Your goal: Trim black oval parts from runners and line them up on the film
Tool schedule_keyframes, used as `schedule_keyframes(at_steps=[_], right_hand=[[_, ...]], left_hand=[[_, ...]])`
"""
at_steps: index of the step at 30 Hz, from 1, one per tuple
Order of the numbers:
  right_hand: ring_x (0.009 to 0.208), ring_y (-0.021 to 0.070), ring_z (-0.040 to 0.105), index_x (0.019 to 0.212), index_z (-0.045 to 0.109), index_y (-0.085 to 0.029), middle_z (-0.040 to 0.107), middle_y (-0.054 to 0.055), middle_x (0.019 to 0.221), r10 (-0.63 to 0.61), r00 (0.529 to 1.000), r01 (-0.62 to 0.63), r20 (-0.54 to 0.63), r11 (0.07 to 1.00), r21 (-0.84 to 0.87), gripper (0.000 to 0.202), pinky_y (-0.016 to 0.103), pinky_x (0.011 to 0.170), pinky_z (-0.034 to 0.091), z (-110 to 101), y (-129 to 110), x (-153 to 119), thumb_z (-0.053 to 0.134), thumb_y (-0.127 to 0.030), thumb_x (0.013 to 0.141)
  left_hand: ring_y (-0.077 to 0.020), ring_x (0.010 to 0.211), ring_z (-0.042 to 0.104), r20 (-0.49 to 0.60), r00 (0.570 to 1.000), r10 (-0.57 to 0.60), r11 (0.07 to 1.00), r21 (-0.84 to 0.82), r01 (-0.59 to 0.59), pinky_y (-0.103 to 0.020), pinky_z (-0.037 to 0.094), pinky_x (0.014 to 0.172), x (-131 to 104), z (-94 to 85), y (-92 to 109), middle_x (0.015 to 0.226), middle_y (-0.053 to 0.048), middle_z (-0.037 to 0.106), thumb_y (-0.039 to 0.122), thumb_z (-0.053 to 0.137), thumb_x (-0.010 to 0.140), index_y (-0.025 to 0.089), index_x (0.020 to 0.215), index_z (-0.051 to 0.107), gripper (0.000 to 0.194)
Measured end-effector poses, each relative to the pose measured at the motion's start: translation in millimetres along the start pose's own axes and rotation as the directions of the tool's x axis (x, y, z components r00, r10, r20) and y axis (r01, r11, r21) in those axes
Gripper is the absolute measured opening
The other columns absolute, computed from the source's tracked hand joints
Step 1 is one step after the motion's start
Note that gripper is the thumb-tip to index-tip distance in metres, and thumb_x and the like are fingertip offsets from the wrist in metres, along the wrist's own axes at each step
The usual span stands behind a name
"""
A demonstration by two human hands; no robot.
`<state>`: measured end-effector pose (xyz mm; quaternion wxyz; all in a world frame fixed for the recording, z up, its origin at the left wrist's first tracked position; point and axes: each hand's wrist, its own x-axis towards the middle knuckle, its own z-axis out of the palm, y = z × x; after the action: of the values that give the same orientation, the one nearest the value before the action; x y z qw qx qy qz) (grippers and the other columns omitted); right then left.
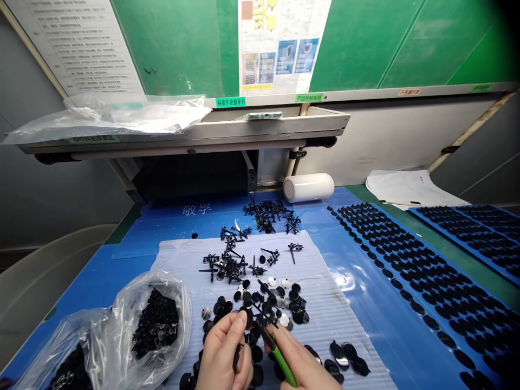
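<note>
Near the bottom centre, my left hand (222, 346) is closed, with thumb and fingers pinching a small black plastic disc (248, 318). To its right, my right hand (304, 362) is wrapped round green-handled cutting pliers (283, 364), whose dark jaws point toward the left hand. A black branched plastic piece (266, 306) lies at the jaws; whether either hand holds it I cannot tell. Loose black discs (298, 303), some with shiny faces, are scattered around both hands on a whitish ribbed sheet (325, 292). Beyond them lies a pile of black plastic runners (227, 266).
At left stand clear plastic bags of small black parts (156, 325). More runners (268, 214) lie farther back near a white cylinder (309, 187). Rows of black discs (410, 271) cover the right side. A shelf (276, 127) overhangs the back; papers (414, 187) lie at back right.
</note>
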<state>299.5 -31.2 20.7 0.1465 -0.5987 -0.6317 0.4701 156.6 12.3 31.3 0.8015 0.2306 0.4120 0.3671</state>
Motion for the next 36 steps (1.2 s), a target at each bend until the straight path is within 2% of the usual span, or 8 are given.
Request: schedule_keyframes(at_steps=[6,10,26,33,36], right_hand=[[0.125,0.0264,0.022,0.129,0.03,-0.011,0.031,0.009,0.135,0.048,0.998,-0.05,0.029,0.996,0.072,0.08,0.035,0.101,0.022,5.6,7.3,6.0,0.039,-0.012,0.05],[0.127,0.0266,0.017,0.131,0.028,-0.011,0.025,0.009,0.138,0.058,0.998,-0.06,0.034,0.996,0.059,0.081,0.036,0.102,0.019,6.1,6.4,6.8,0.039,-0.013,0.051],[0.128,0.0236,0.013,0.133,0.023,-0.012,0.019,0.006,0.141,0.154,0.986,-0.158,0.069,0.986,0.059,0.082,0.035,0.104,0.013,8.5,6.1,11.2,0.039,-0.011,0.053],[0.126,0.0229,0.02,0.133,0.025,-0.013,0.025,0.006,0.139,0.12,0.991,-0.124,0.056,0.991,0.058,0.08,0.033,0.103,0.018,2.4,-2.0,10.0,0.038,-0.01,0.053],[0.12,0.0231,0.032,0.128,0.032,-0.013,0.038,0.009,0.131,0.116,0.992,-0.117,0.048,0.993,0.023,0.073,0.031,0.097,0.026,2.2,-3.4,11.0,0.038,-0.011,0.056]], left_hand=[[0.0018,0.017,0.017,-0.018,1.0,-0.002,1.0,-0.029,0.001,-0.01,0.014,0.024,-1.2,2.9,0.0,0.022,0.011,0.03,0.047,0.064,0.062,0.016,0.053,0.046,0.037],[0.0017,0.016,0.018,-0.036,0.999,-0.018,0.998,-0.054,0.016,-0.011,0.012,0.023,0.7,3.5,-0.4,0.024,0.012,0.031,0.047,0.066,0.06,0.015,0.054,0.048,0.037],[0.0025,0.017,0.018,-0.088,0.996,-0.022,0.992,-0.122,0.011,-0.01,0.009,0.024,3.7,0.5,-3.2,0.026,0.011,0.034,0.045,0.066,0.061,0.015,0.053,0.047,0.036],[0.0024,0.017,0.018,-0.092,0.995,-0.026,0.994,-0.107,0.016,-0.011,0.008,0.024,5.8,2.1,-3.8,0.026,0.012,0.031,0.051,0.064,0.06,0.015,0.054,0.048,0.04],[0.0026,0.018,0.016,-0.13,0.991,-0.021,0.993,-0.119,0.005,-0.011,0.005,0.025,7.2,3.6,-3.4,0.026,0.012,0.03,0.051,0.064,0.059,0.015,0.054,0.047,0.04]])
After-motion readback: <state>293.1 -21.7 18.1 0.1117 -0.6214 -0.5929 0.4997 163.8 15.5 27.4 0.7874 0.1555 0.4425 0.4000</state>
